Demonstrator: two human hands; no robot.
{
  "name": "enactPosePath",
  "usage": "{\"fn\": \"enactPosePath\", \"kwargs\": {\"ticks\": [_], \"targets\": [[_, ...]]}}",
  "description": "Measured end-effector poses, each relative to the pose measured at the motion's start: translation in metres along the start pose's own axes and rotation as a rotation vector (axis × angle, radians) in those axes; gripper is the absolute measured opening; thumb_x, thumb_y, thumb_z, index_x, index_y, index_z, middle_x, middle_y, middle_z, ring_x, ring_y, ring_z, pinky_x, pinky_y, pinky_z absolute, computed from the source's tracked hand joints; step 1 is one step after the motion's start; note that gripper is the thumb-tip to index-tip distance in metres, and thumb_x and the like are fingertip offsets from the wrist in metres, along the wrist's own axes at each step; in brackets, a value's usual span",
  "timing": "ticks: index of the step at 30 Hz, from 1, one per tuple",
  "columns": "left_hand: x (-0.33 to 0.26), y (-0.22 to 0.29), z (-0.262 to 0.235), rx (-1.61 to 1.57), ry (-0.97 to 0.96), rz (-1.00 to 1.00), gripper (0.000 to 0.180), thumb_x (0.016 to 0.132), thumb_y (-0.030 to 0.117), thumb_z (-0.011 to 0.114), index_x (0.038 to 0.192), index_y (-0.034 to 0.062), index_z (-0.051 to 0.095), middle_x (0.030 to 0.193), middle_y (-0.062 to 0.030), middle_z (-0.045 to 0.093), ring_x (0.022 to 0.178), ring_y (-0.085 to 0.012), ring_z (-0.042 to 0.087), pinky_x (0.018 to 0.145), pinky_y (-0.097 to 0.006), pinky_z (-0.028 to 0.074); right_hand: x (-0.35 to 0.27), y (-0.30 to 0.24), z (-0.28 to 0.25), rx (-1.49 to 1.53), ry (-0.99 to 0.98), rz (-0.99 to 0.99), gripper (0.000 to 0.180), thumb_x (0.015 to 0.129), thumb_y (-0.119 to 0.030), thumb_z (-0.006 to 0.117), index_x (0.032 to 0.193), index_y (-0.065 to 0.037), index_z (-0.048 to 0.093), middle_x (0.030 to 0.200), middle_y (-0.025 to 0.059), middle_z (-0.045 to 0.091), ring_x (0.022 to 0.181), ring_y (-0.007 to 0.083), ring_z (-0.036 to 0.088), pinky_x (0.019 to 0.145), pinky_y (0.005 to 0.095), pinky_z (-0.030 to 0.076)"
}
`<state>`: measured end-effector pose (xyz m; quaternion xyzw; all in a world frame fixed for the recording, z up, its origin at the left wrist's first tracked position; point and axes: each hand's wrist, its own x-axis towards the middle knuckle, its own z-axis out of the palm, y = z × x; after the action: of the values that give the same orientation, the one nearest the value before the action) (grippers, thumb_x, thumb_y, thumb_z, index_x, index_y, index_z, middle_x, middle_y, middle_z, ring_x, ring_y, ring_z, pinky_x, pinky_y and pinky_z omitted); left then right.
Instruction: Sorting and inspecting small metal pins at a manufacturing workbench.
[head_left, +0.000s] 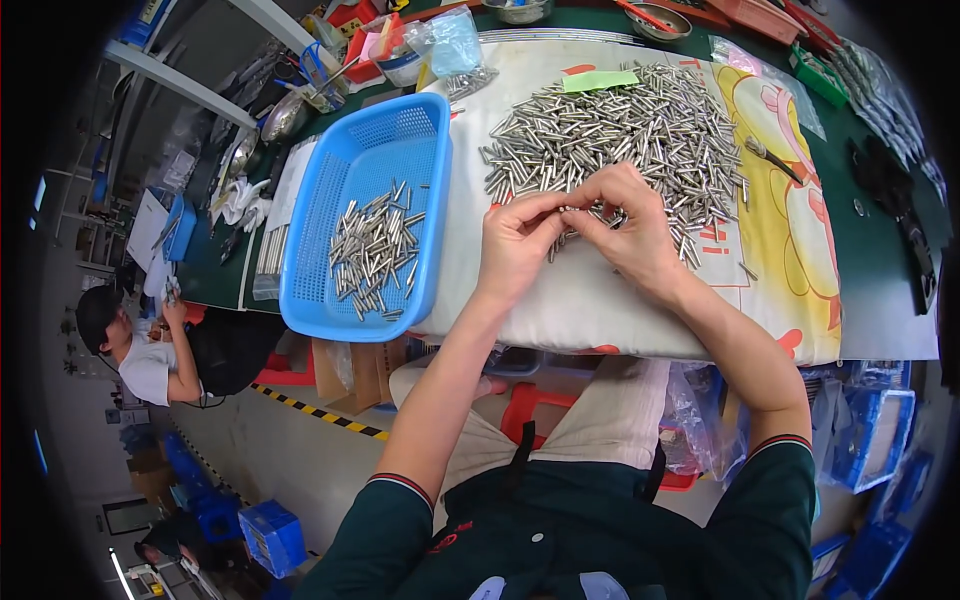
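A broad pile of small silvery metal pins (640, 120) lies on the printed cloth pad (545, 310). At the near edge of this pile, my left hand (518, 240) and my right hand (630, 225) meet fingertip to fingertip. Both are closed in a pinch, thumbs against forefingers. Whatever sits between the fingertips is too small and too covered to make out. Left of my hands stands a blue perforated plastic basket (432, 255) with a smaller heap of like pins (372, 250) in it. A light green paper slip (598, 81) rests on the far part of the pile.
A brush (772, 158) lies right of the pile. At the back are a clear plastic bag (455, 45), metal bowls (655, 18) and red bins (365, 50). White gloves (240, 200) lie beyond the basket. Another person (150, 350) sits at the far left.
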<state>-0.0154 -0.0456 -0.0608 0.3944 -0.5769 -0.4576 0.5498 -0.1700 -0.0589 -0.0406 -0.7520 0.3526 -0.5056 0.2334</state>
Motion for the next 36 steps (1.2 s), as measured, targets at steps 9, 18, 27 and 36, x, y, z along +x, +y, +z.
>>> {"fn": "enactPosePath", "kwargs": {"ticks": [9,18,27,36], "targets": [[-0.003,0.006,0.004,0.109,-0.032,-0.029,0.025,0.082,-0.005,0.056,0.106,-0.0017,0.062,0.087,-0.0065,0.066,0.077,-0.0093,0.061,0.068,-0.022,0.05,0.0,0.001,0.0,0.001,0.004,0.042,0.009,0.069,-0.002,0.069,0.076,-0.003,0.063,0.076,0.0028,0.058,0.073,0.0148,0.049,0.056,0.0246,0.04],[-0.004,0.0,0.006,0.199,-0.034,0.055,0.03,0.08,-0.004,0.057,0.109,0.0011,0.061,0.084,-0.0077,0.068,0.072,-0.0105,0.064,0.064,-0.024,0.052,0.002,-0.002,-0.003,-0.007,-0.056,0.001,0.011,0.068,-0.004,0.068,0.078,-0.003,0.064,0.072,0.0055,0.057,0.073,0.0199,0.051,0.058,0.03,0.043],[-0.004,-0.003,0.007,0.491,0.078,0.301,0.037,0.073,-0.006,0.061,0.109,0.001,0.06,0.084,-0.0144,0.067,0.071,-0.021,0.067,0.062,-0.029,0.053,0.002,-0.001,-0.002,0.078,-0.067,0.075,0.012,0.069,-0.005,0.068,0.081,-0.005,0.066,0.074,0.0037,0.058,0.074,0.0175,0.051,0.055,0.0264,0.043],[-0.008,0.004,0.007,0.527,0.092,0.265,0.042,0.076,-0.004,0.062,0.116,0.003,0.057,0.09,-0.0134,0.068,0.077,-0.0157,0.066,0.068,-0.026,0.053,0.002,-0.004,-0.005,0.099,-0.097,0.105,0.013,0.07,-0.004,0.067,0.082,-0.009,0.069,0.077,0.002,0.06,0.076,0.0156,0.051,0.055,0.0253,0.043]]}}
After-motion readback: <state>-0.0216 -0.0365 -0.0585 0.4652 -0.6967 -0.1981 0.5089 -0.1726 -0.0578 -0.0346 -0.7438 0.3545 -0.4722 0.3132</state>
